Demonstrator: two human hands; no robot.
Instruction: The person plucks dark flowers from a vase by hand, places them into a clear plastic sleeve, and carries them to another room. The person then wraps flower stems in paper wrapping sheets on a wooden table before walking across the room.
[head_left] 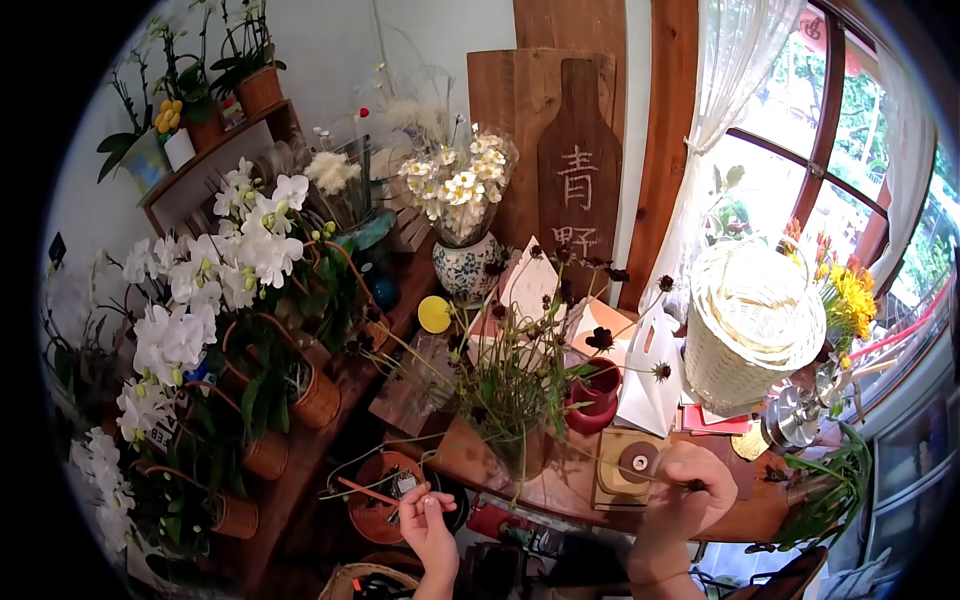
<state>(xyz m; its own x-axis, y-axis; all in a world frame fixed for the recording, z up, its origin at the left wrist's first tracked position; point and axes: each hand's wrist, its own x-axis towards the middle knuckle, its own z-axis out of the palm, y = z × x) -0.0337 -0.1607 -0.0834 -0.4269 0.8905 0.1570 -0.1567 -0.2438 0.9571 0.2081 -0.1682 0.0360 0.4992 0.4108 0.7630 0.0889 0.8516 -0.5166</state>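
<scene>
my right hand [692, 512] is curled up, pinching a dark flower [696, 486] by the edge of the wooden surface [572, 489]. my left hand [429, 524] is by an orange stick [362, 491]; i can't tell if it pinches it. more dark blooms [600, 339] stand farther back.

Left hand [428, 520]: bare, slim in outline, narrow at the wrist. Right hand [692, 488]: bare, broader and more rounded in outline, possibly owing to lens distortion. Left forearm [438, 580] and right forearm [660, 568]: bare along the visible length, smooth in contour.
</scene>
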